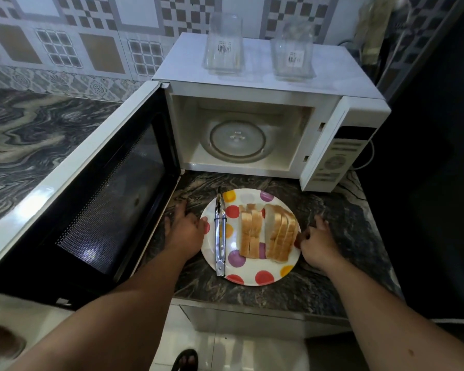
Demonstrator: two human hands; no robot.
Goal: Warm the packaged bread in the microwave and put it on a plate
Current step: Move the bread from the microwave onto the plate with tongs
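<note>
Microwave door (91,188) swung wide to the left, dark mesh window facing up and right. Left hand (184,226) next, flat on the marbled worktop (340,223) at the plate's left rim, fingers straight and spread, thumb side touching the rim, nothing held. Spotted plate (263,277) just in front of the microwave (252,84), white with red, orange and purple dots. Metal tongs (220,234) along the plate's left part, arms together, tips past the far rim. Sliced bread (268,231) to the right of the tongs, out of any wrapper, two leaning stacks side by side on the plate. Right hand (316,242) at the plate's right rim, fingers curled at the edge beside the bread; whether pinching the rim or only touching, cannot tell. Microwave cavity open behind, glass turntable (237,140) bare. Two clear plastic containers (224,46) with barcode labels upside down on the microwave's top. Control panel (338,156) at far right.
</note>
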